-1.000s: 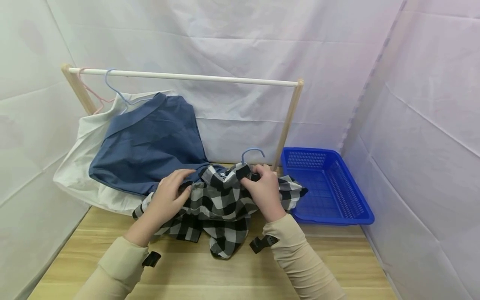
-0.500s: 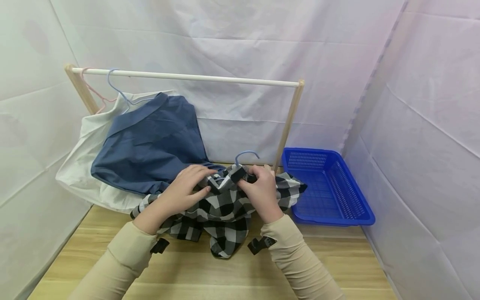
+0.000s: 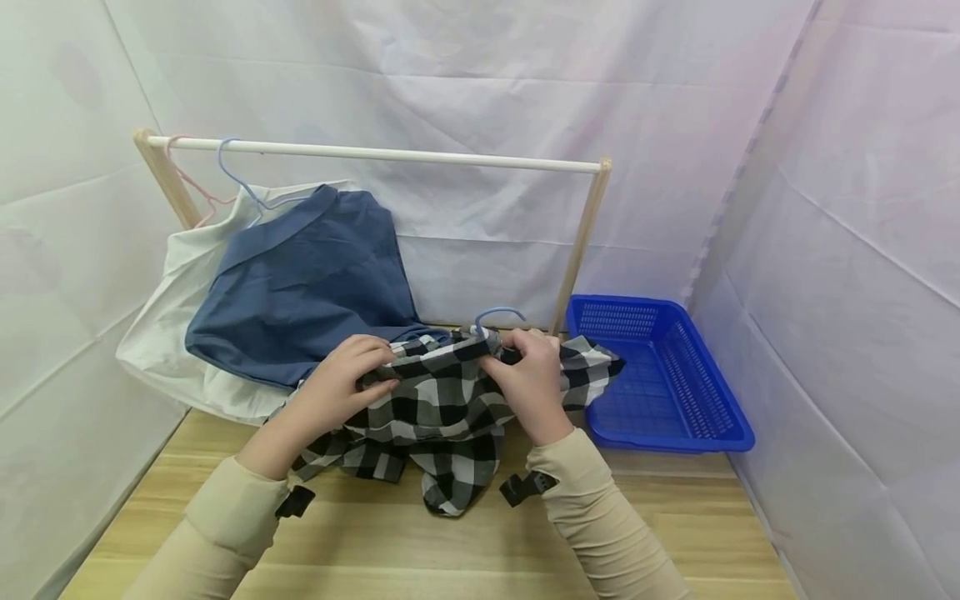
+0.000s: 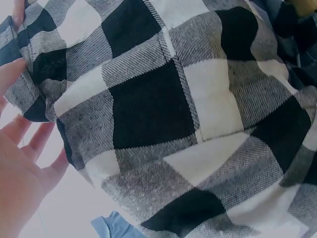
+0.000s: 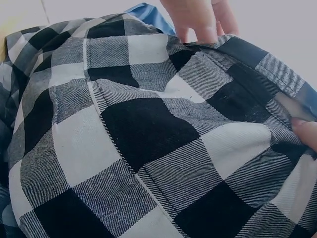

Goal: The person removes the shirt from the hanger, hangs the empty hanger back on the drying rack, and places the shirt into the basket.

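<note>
A black-and-white checked flannel shirt (image 3: 438, 417) is gathered in a heap on the light wooden tabletop (image 3: 375, 542), in front of the wooden clothes rail with its white bar (image 3: 375, 154). Its upper edge is lifted off the table by 2 hands, seemingly so that the collar area can be worked around the pale blue wire hanger (image 3: 495, 317), whose hook pokes up just above the fabric between them.

The left hand (image 3: 341, 379) is curled over the shirt's top edge, fingers bent and pinching a fold of cloth; in the left wrist view the fingers (image 4: 29, 144) are seen beside and partly behind the checked cloth, touching it. The right hand (image 3: 528, 375) is likewise closed on the fabric just beside the hanger's neck, the cloth bunched under thumb and fingers; in the right wrist view one fingertip (image 5: 304, 131) is pressed against the collar edge. Whether the hanger itself is gripped cannot be told.

The shirt is thus stretched between the 2 hands, its lower part trailing on the table towards the person. A dark blue garment (image 3: 300, 283) and a white one (image 3: 165, 333) hang from the rail at the left, the blue one touching the shirt. A blue plastic mesh basket (image 3: 660, 375) stands to the right, with the shirt's sleeve draped over its near-left rim.
</note>
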